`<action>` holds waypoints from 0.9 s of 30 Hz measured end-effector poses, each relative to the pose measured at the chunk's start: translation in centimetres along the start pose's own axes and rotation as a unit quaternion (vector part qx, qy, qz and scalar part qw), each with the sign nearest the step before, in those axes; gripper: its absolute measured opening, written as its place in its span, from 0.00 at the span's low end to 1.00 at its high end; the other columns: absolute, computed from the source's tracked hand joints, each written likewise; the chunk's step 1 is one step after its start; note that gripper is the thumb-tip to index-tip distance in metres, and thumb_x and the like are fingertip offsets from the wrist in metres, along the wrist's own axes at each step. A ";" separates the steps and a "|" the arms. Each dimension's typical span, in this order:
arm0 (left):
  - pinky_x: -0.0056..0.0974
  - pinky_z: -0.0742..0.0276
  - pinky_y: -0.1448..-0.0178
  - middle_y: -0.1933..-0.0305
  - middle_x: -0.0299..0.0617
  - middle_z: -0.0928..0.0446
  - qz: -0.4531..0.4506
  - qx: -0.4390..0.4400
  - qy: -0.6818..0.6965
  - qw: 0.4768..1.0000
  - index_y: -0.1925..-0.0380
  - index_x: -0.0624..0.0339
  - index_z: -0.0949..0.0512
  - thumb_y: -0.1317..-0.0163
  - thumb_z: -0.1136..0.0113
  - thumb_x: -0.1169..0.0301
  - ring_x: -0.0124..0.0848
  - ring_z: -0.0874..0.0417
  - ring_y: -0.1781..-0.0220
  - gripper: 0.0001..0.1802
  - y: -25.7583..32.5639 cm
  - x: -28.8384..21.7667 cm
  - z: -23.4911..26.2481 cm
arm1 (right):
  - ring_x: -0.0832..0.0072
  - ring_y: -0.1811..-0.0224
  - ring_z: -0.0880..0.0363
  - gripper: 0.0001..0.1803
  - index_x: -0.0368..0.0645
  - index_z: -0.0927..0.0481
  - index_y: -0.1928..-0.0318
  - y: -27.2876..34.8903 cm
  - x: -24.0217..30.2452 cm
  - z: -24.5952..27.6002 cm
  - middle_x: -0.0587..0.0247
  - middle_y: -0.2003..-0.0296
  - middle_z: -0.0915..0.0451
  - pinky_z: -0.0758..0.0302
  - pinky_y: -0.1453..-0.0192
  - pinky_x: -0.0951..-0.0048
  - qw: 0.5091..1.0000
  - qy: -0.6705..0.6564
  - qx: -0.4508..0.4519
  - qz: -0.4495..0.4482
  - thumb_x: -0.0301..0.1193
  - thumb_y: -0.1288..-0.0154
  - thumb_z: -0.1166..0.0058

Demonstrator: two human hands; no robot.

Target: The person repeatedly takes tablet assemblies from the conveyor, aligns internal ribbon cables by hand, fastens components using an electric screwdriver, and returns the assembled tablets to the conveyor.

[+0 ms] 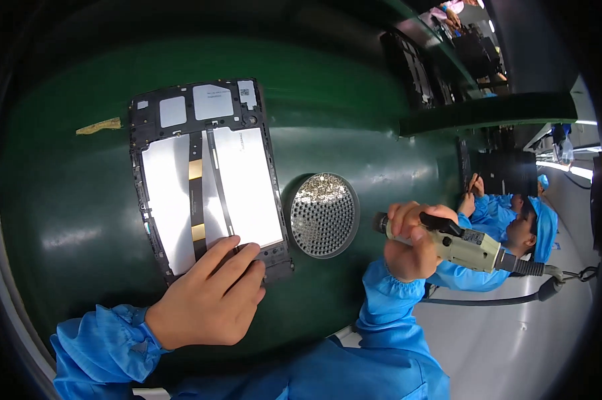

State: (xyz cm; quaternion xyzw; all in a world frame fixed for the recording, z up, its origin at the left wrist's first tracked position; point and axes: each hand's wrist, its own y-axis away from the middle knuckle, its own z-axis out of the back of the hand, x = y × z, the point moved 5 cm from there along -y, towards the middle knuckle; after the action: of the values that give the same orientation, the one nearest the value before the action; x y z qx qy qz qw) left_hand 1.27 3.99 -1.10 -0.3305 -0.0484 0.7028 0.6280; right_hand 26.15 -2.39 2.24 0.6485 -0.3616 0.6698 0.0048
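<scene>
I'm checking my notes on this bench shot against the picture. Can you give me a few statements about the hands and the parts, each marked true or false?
1. The left hand rests on the lower end of the opened tablet. True.
2. The right hand is empty. False: it grips an electric screwdriver.
3. A round screw tray lies between the tablet and the screwdriver. True.
4. The tablet lies on a white mat. False: it lies on a green mat.
5. The screwdriver's tip touches the tablet. False: it is held apart, right of the tray.

a glossy dark green worktable [354, 93] under bright overhead light, a pale grey floor [514, 340] at right.
</scene>
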 end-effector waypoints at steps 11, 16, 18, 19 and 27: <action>0.54 0.28 0.39 0.60 0.52 0.21 -0.015 0.012 -0.005 1.000 0.76 0.69 0.20 0.51 0.36 0.73 0.48 0.21 0.49 0.08 0.1 0.3 0.0 | 0.72 0.79 0.31 0.18 0.40 0.32 0.53 -0.2 -0.2 0.4 0.63 0.80 0.30 0.30 0.66 0.64 1.000 0.002 -0.012 0.011 0.22 0.44 0.44; 0.59 0.32 0.38 0.54 0.49 0.22 -0.008 0.096 -0.060 0.994 0.72 0.66 0.19 0.51 0.34 0.73 0.50 0.25 0.43 0.08 -0.1 -0.8 0.2 | 0.74 0.78 0.32 0.17 0.39 0.32 0.54 0.5 -0.7 1.7 0.63 0.79 0.30 0.30 0.66 0.65 0.999 -0.001 -0.034 0.021 0.20 0.45 0.47; 0.60 0.33 0.37 0.51 0.46 0.23 -0.008 0.133 -0.092 0.987 0.70 0.66 0.18 0.50 0.35 0.73 0.49 0.27 0.41 0.08 -0.1 -1.4 0.5 | 0.74 0.78 0.32 0.17 0.38 0.32 0.54 0.6 -0.9 2.3 0.63 0.78 0.30 0.30 0.67 0.66 0.998 -0.014 -0.049 0.035 0.19 0.46 0.49; 0.59 0.33 0.37 0.50 0.46 0.23 0.000 0.139 -0.103 0.985 0.70 0.66 0.18 0.50 0.35 0.73 0.49 0.27 0.40 0.08 0.0 -1.6 0.8 | 0.74 0.78 0.32 0.17 0.38 0.32 0.54 0.5 -0.7 2.4 0.62 0.77 0.29 0.30 0.67 0.67 0.998 0.000 -0.047 0.033 0.18 0.47 0.50; 0.59 0.37 0.35 0.45 0.51 0.27 0.083 0.075 -0.214 0.970 0.59 0.66 0.21 0.48 0.39 0.75 0.54 0.32 0.36 0.15 -0.9 2.9 1.5 | 0.75 0.76 0.29 0.17 0.35 0.30 0.56 0.7 -1.0 4.0 0.60 0.75 0.27 0.28 0.68 0.71 0.996 0.006 -0.083 0.021 0.15 0.49 0.54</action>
State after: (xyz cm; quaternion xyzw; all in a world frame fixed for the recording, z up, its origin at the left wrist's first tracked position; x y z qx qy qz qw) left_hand 1.26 7.31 -0.67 -0.1270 -0.1017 0.8083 0.5658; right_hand 29.46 -4.40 0.67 0.6341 -0.4295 0.6413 0.0472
